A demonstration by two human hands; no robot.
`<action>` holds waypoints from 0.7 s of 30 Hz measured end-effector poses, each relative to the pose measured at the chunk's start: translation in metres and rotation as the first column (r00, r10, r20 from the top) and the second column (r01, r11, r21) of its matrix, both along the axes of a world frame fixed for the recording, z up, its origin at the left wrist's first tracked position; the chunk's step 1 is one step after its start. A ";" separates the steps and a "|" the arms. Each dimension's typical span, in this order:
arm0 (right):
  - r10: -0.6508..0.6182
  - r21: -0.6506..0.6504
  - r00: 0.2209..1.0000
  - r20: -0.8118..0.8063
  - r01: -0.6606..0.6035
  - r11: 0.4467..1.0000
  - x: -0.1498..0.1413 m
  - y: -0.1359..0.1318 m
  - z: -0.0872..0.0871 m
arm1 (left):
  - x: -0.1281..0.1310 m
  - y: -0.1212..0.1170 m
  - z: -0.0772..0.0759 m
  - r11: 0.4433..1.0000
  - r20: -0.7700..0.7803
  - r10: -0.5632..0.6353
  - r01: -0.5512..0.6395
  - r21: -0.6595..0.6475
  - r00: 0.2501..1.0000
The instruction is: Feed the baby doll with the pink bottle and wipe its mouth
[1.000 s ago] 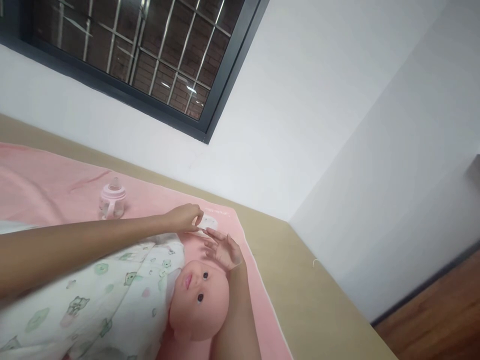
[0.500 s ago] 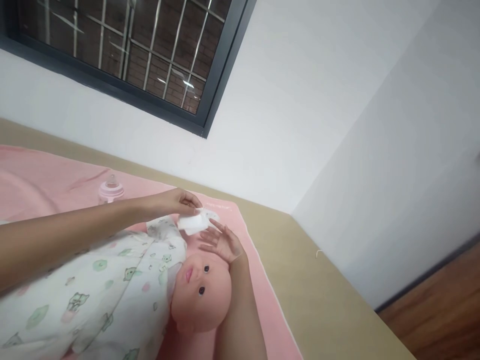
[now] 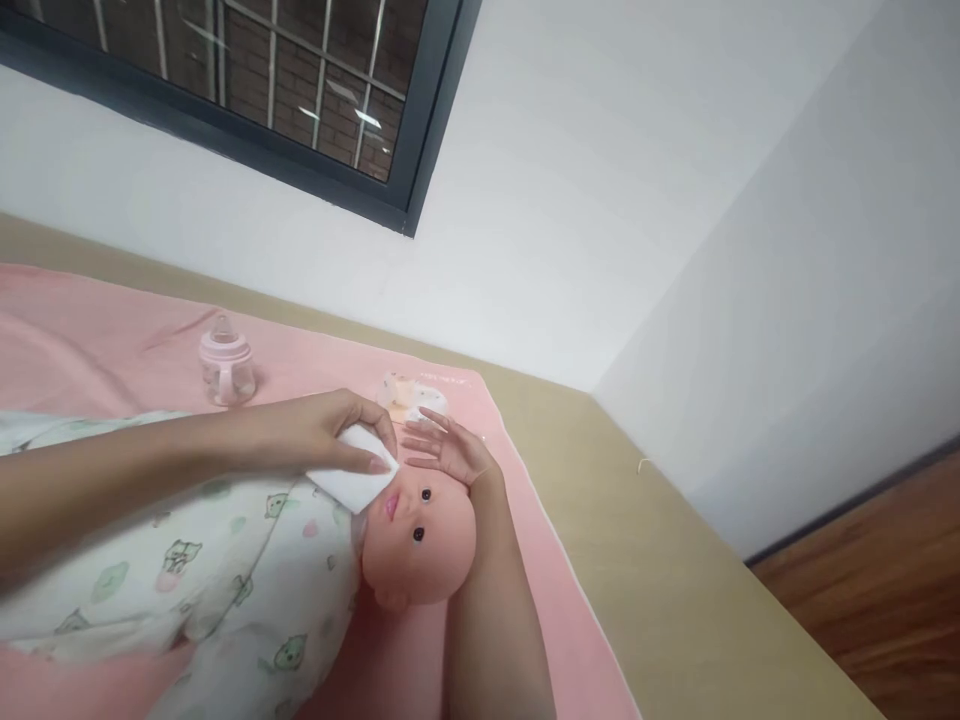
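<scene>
A bald baby doll [image 3: 427, 560] lies on its back in a white outfit [image 3: 247, 560] with green and pink animal prints. My left hand [image 3: 356, 425] pinches a folded white wipe [image 3: 352, 490] between thumb and fingers. The wipe is by the doll's chin and cheek; whether it touches the skin I cannot tell. My right hand [image 3: 454, 450] is open with fingers spread, beside the top side of the doll's head, its forearm passing behind the head. Just beyond the fingers lies a small white and orange pack [image 3: 409, 395], partly hidden.
A pink baby bottle [image 3: 227, 365] with a clear teat stands upright behind my left forearm. Everything lies on a pink cloth [image 3: 120, 310] over a tan surface [image 3: 600, 540]. A white wall [image 3: 525, 220] with a dark-framed window [image 3: 409, 180] rises behind.
My left hand has moved the white wipe from beside the right fingers down and left to the doll's chin. The small pack and the bottle's body now show. The view has shifted slightly.
</scene>
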State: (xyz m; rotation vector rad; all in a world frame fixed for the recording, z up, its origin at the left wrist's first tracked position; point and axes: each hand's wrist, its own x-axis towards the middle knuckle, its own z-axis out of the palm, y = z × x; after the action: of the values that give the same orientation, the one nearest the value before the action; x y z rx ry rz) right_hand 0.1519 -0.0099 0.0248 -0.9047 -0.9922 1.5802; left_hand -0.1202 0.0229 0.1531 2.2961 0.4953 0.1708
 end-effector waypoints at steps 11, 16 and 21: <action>0.041 0.005 0.999 -0.007 -0.041 0.999 0.003 0.005 -0.006 | -0.005 -0.022 -0.010 0.988 -0.044 -0.086 0.090 0.127 0.995; 0.036 -0.009 0.999 -0.007 -0.036 0.999 0.004 0.007 -0.007 | -0.002 -0.025 -0.012 0.989 -0.027 -0.051 0.054 0.139 0.998; 0.033 -0.009 0.999 -0.009 -0.033 0.999 0.004 0.007 -0.008 | -0.001 -0.023 -0.013 0.985 -0.007 -0.059 0.059 0.162 0.998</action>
State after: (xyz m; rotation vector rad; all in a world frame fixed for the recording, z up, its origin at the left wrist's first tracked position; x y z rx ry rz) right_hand 0.1557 -0.0027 0.0169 -0.8916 -0.9986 1.6162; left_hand -0.1215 -0.0002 0.1399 2.4674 0.4274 0.1860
